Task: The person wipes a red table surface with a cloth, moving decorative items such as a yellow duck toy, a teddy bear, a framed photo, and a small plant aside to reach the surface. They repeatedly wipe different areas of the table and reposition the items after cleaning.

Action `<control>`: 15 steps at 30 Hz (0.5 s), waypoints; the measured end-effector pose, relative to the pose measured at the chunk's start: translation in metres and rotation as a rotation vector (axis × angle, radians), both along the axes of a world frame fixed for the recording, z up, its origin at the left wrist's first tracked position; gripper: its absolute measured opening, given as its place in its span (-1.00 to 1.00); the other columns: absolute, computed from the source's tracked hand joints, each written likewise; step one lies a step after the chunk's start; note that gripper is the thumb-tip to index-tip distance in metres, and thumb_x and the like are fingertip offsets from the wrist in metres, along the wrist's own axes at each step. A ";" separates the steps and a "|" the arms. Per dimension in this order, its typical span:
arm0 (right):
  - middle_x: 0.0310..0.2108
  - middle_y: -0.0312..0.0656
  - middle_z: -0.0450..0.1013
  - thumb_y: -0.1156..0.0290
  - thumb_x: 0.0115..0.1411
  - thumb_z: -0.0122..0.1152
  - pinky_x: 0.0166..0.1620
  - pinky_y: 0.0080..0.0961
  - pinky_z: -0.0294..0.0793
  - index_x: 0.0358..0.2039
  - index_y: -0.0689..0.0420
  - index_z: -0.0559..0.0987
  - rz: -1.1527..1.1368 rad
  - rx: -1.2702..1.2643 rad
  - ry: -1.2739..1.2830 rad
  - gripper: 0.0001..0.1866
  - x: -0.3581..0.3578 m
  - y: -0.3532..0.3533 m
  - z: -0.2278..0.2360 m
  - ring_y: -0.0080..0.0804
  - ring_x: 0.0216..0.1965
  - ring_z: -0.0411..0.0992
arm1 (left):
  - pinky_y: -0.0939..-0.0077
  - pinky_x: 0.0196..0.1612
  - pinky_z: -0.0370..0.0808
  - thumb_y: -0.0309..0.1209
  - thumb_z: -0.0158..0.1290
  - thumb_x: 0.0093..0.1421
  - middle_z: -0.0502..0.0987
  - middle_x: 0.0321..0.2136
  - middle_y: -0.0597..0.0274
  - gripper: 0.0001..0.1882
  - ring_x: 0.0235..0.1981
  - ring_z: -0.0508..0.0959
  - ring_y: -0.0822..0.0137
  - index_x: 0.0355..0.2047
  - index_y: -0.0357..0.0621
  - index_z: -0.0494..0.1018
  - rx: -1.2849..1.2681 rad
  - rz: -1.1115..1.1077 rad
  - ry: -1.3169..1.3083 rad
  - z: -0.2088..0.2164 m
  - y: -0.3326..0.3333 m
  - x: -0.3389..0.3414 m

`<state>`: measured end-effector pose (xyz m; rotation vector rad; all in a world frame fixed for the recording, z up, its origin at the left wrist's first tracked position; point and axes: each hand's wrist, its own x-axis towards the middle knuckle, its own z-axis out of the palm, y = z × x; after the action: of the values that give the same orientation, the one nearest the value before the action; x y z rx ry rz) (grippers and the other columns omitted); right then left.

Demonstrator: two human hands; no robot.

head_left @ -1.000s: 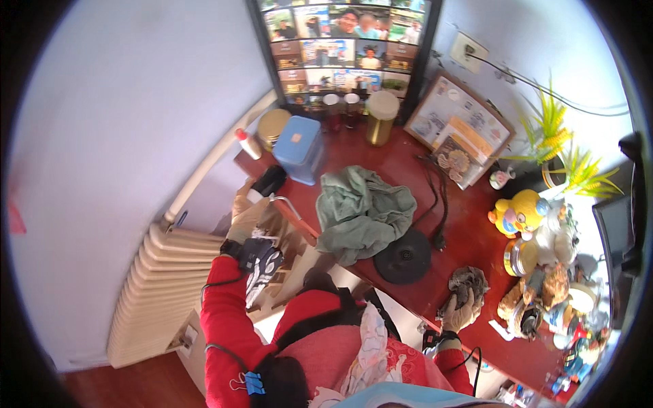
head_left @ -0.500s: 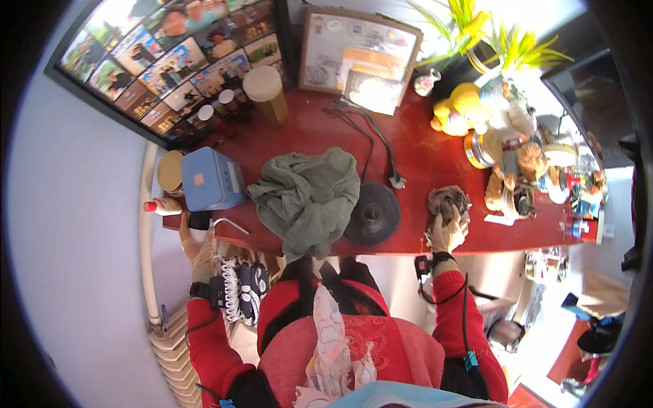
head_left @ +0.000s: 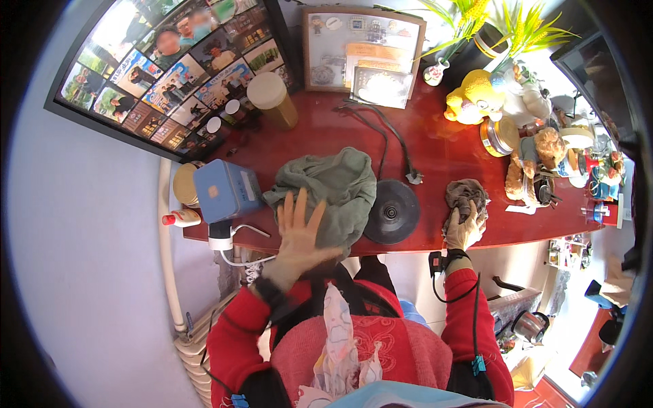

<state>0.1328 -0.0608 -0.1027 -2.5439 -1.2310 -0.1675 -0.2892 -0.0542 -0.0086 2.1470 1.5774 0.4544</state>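
Note:
My left hand [head_left: 297, 238] is open, its fingers spread over the near left part of a crumpled grey-green cloth [head_left: 340, 180]. Whether the palm touches the cloth I cannot tell. Over on the right, my right hand [head_left: 466, 231] has its fingers closed round a bunched brown rag [head_left: 466, 193] on the red desk. Between the two lies a round black kettle base [head_left: 392, 212], its cord [head_left: 398, 136] and plug trailing toward the back. Left of the green cloth stands a blue tin box [head_left: 226, 192], with a white plug-like device [head_left: 220, 238] and white cable near the desk edge.
A large photo frame [head_left: 68, 114] leans at the back left, by a lidded jar [head_left: 272, 98]. A white bottle with a red cap [head_left: 181, 217] lies at the left edge. A yellow plush toy [head_left: 471, 98], jars and figurines crowd the desk's right side [head_left: 422, 156].
My left hand has moved right, from beside the blue tin to over the green cloth, uncovering the white device. The right hand stays on the brown rag. The whole view has shifted slightly.

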 end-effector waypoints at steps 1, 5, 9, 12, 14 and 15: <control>0.23 0.22 0.29 0.01 0.07 0.33 0.22 0.16 0.23 0.20 -0.25 0.45 0.002 -0.010 -0.001 -0.35 0.000 -0.001 0.000 0.26 0.27 0.17 | -0.10 0.42 -0.14 -0.03 0.41 -0.14 -0.07 0.42 -0.18 -0.09 0.44 -0.22 -0.28 0.21 -0.13 0.37 -0.108 0.030 0.015 -0.003 0.017 0.010; 0.18 0.30 0.32 -0.01 0.07 0.33 0.21 0.10 0.31 0.18 -0.23 0.47 0.032 0.027 -0.066 -0.37 0.004 -0.003 -0.003 0.32 0.23 0.22 | -0.01 0.32 0.12 -0.23 0.36 -0.09 0.20 0.30 -0.13 -0.42 0.35 0.11 -0.17 -0.04 -0.18 0.54 -0.089 0.029 -0.071 -0.021 0.059 0.023; 0.22 0.17 0.29 -0.04 0.06 0.33 0.24 0.14 0.22 0.19 -0.27 0.46 0.011 0.014 -0.017 -0.36 0.009 -0.003 -0.007 0.23 0.26 0.17 | 0.20 0.13 0.38 -0.40 0.30 -0.08 0.47 0.08 -0.06 -0.62 0.07 0.47 0.00 -0.21 -0.22 0.53 -0.100 0.097 -0.398 -0.007 0.043 -0.016; 0.26 0.08 0.28 -0.11 0.09 0.27 0.25 0.16 0.18 0.22 -0.32 0.44 -0.015 -0.060 -0.025 -0.34 0.013 -0.003 -0.012 0.19 0.27 0.16 | 0.32 0.02 0.45 -0.45 0.29 -0.06 0.54 0.00 0.02 -0.66 -0.06 0.55 0.18 -0.24 -0.22 0.51 -0.273 0.193 -0.749 0.027 0.005 -0.050; 0.24 0.06 0.32 -0.14 0.12 0.22 0.24 0.14 0.20 0.23 -0.28 0.45 0.072 -0.067 -0.017 -0.34 0.018 -0.003 -0.015 0.21 0.24 0.20 | 0.47 -0.01 0.45 -0.49 0.30 0.02 0.57 -0.07 0.19 -0.62 -0.09 0.51 0.45 -0.12 -0.18 0.50 -0.366 0.284 -0.999 0.051 -0.028 -0.077; 0.22 0.06 0.34 -0.16 0.14 0.20 0.23 0.13 0.21 0.23 -0.25 0.45 0.147 -0.032 0.000 -0.34 0.021 -0.004 -0.016 0.21 0.22 0.22 | 0.49 0.02 0.46 -0.52 0.32 0.07 0.57 -0.09 0.25 -0.59 -0.08 0.52 0.47 -0.05 -0.16 0.50 -0.571 0.524 -1.138 0.066 -0.055 -0.090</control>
<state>0.1538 -0.0650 -0.1184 -2.4676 -1.4250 -0.1152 -0.3795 -0.1091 0.0571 0.7264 1.2728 0.9985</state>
